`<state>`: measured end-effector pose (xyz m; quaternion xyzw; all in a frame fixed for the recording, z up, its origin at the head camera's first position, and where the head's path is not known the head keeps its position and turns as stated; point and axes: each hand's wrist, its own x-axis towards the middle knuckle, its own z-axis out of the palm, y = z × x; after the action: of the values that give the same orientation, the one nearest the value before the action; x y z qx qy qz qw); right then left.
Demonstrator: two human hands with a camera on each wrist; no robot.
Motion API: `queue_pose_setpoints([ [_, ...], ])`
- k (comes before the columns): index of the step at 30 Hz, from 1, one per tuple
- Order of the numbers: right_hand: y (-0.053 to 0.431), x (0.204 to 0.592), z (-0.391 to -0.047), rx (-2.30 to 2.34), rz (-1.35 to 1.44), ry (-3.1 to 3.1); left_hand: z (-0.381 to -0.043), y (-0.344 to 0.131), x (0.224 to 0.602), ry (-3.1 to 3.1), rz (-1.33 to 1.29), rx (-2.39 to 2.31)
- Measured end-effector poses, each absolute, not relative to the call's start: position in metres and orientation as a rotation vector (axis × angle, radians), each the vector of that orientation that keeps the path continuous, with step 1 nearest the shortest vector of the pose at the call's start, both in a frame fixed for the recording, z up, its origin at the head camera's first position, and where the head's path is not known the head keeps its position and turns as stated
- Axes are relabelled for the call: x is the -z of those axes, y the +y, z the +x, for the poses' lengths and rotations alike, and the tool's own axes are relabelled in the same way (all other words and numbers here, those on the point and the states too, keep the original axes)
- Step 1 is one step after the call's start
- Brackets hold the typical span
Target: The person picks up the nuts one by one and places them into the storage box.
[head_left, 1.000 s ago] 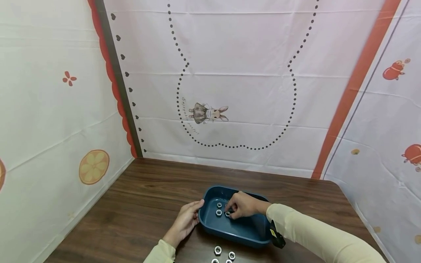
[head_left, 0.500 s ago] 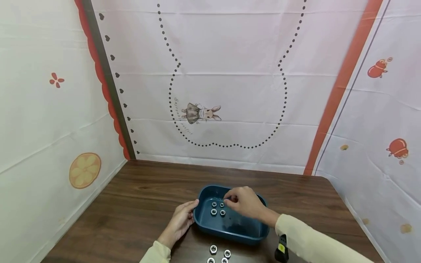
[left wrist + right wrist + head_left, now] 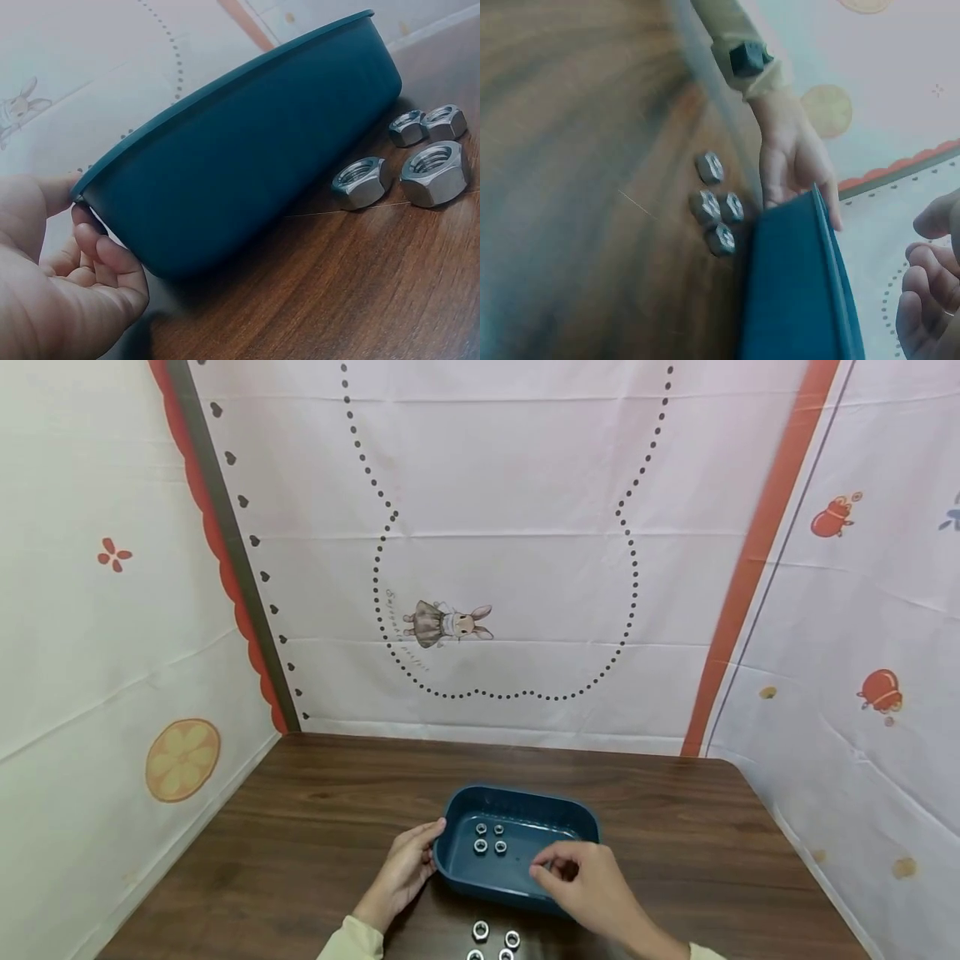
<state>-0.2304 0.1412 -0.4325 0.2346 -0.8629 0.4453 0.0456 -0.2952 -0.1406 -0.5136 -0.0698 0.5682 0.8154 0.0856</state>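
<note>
A dark blue rectangular tray [image 3: 536,837] stands on the table. My left hand [image 3: 405,864] grips its left end, thumb on the rim and fingers curled against the outer wall, as the left wrist view also shows. Several steel hex nuts [image 3: 481,846] lie in two rows in the left part of the tray. More hex nuts [image 3: 435,172] sit on the table by the near wall. My right hand [image 3: 596,889] hovers over the tray's near right corner, fingers loosely curled. In the right wrist view its thumb and fingers [image 3: 924,292] are apart and hold nothing.
The brown wood-grain table [image 3: 337,802] meets a printed white cloth backdrop [image 3: 525,568] at the back. Similar cloth walls [image 3: 810,752] rise at left and right. The left sleeve carries a small black wrist device [image 3: 748,60].
My right hand has let go of a nut in the tray, lifted, and drawn back toward the near right. The left hand keeps its grip on the tray. The head view has shifted slightly.
</note>
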Motion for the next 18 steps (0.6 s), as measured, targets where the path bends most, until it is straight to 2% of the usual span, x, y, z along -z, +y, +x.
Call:
queue_pose_setpoints([
  [8,0.147,0.456,-0.200,-1.605,0.830,-2.723,-0.293,-0.144,0.512,1.705,-0.202,-2.426],
  [18,0.141,0.483,-0.207,-1.737,0.915,-2.855,-0.292,-0.141,0.512,1.684,-0.196,-2.438],
])
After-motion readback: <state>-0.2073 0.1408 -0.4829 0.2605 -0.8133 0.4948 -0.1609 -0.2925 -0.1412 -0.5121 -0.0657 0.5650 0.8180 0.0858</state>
